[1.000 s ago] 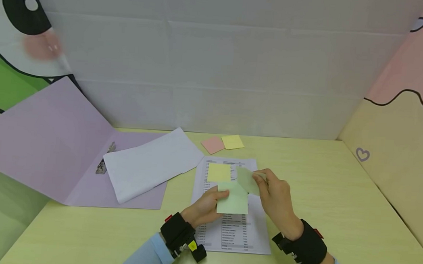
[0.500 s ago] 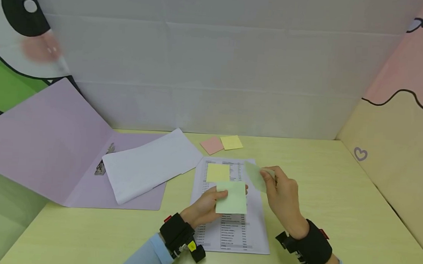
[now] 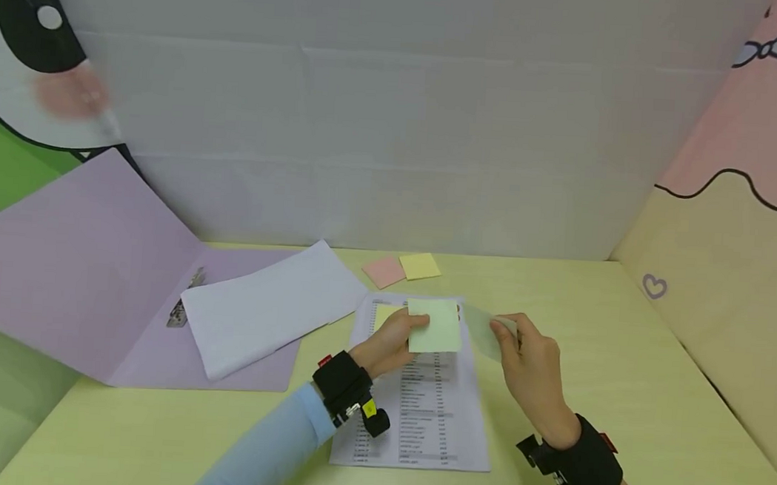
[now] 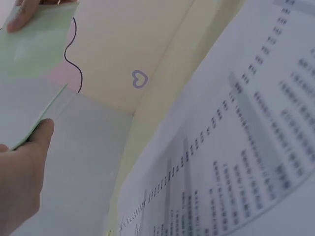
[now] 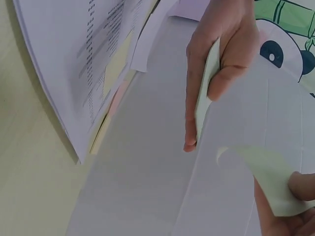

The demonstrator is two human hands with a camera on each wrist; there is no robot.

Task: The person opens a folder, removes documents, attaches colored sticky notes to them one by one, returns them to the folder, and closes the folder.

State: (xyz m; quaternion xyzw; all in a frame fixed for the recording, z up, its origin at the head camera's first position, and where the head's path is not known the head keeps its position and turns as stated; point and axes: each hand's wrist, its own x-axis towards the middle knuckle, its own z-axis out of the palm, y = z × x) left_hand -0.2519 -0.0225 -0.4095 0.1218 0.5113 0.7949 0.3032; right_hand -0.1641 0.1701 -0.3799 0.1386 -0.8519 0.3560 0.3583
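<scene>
My left hand grips a pale green sticky note pad between thumb and fingers, above a printed sheet. To its right, my right hand pinches a single green sticky note, held apart from the pad. In the right wrist view the pad appears edge-on, while the loose note curls at its free end. A yellow note lies on the upper part of the printed sheet, partly hidden by my left hand and the pad.
A pink pad and a yellow pad lie behind the sheet. On the left, a purple folder stands spread with a metal clip, and folded white paper lies across it. A grey wall closes the back.
My right hand has drawn the green note rightward, away from the pad. The left hand has lifted the pad farther up and forward over the sheet, now covering part of the yellow note.
</scene>
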